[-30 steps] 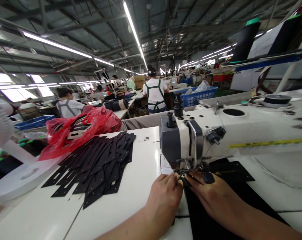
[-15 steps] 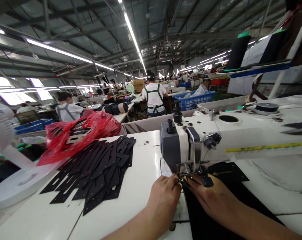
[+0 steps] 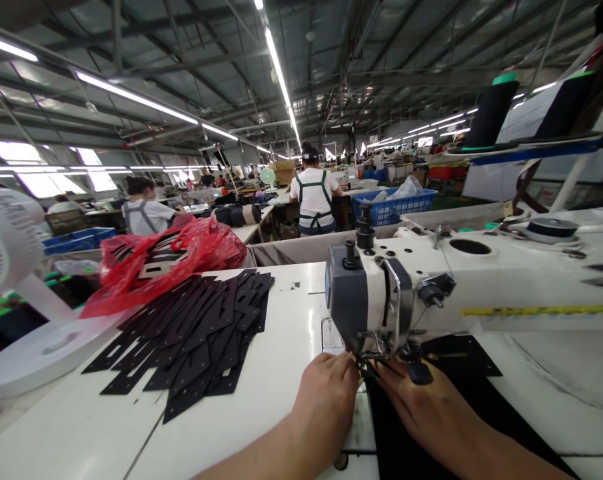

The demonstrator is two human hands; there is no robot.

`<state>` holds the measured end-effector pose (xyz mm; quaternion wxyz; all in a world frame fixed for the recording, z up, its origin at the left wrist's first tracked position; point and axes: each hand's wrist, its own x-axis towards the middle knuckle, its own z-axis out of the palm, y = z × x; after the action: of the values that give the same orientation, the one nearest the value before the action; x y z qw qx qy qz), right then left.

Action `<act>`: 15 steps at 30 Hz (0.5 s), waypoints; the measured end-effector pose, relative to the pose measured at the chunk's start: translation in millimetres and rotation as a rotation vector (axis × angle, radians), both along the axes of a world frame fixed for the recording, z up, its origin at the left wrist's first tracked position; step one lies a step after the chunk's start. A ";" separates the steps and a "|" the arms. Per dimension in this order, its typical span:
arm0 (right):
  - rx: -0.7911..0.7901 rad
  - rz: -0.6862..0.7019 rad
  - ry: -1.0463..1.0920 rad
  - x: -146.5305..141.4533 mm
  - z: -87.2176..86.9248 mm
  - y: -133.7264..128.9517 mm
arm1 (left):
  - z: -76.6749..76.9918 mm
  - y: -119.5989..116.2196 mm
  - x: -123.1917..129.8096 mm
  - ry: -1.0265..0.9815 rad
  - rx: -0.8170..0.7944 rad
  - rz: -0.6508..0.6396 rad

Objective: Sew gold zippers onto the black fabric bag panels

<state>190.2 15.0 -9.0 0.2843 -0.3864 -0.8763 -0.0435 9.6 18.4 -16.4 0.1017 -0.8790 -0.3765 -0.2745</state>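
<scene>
A white and grey sewing machine (image 3: 374, 293) stands over the work, its needle area partly hidden by my fingers. My left hand (image 3: 326, 400) is closed, fingertips pinched at the edge of a black fabric piece (image 3: 394, 443) just left of the needle. On the right, my right hand (image 3: 421, 400) presses on the same fabric, its fingers together and partly covered by the machine's foot parts. The fabric runs back toward me under my right forearm. Behind that hand shows a black flap (image 3: 464, 357) with a thin gold-coloured line.
Several black slotted strips (image 3: 201, 333) lie in an overlapping heap on the white table (image 3: 276, 373). Beyond them sits a red plastic bag (image 3: 206, 243). A white fan (image 3: 11, 247) stands at left, and thread cones (image 3: 491, 113) rise at upper right. Co-workers sit further off.
The whole view has shifted slightly, with the scene sitting a little further right. Both hands stay at the needle, nearly in the same pose.
</scene>
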 end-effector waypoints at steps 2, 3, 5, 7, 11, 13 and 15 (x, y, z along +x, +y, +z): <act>0.002 -0.008 -0.005 -0.9 -2.6 -0.1 | -0.3 -0.2 0.8 -0.003 0.008 0.001; 0.007 -0.012 -0.005 -1.2 -3.3 0.4 | -0.9 0.0 1.3 -0.005 0.011 0.003; 0.022 -0.009 -0.003 0.0 -2.8 2.4 | -2.0 1.2 2.0 -0.010 0.012 0.013; 0.053 -0.008 -0.004 5.5 -0.2 4.2 | -1.9 2.6 1.9 -0.015 -0.001 0.023; 0.239 -0.143 -0.116 31.8 1.0 -11.7 | 5.0 -0.7 -4.2 -0.028 -0.033 0.022; 0.379 -0.202 -0.206 45.1 -5.4 -34.5 | 10.7 -8.7 -10.2 -0.042 -0.065 0.010; 0.466 -0.110 -0.288 50.7 -16.8 -61.3 | 15.9 -20.1 -16.8 -0.041 -0.108 -0.026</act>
<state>240.8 -46.3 -25.8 0.2350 -0.3476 -0.8518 -0.3137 -7.2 -1.7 -0.6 0.0426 -0.8821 -0.3815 -0.2730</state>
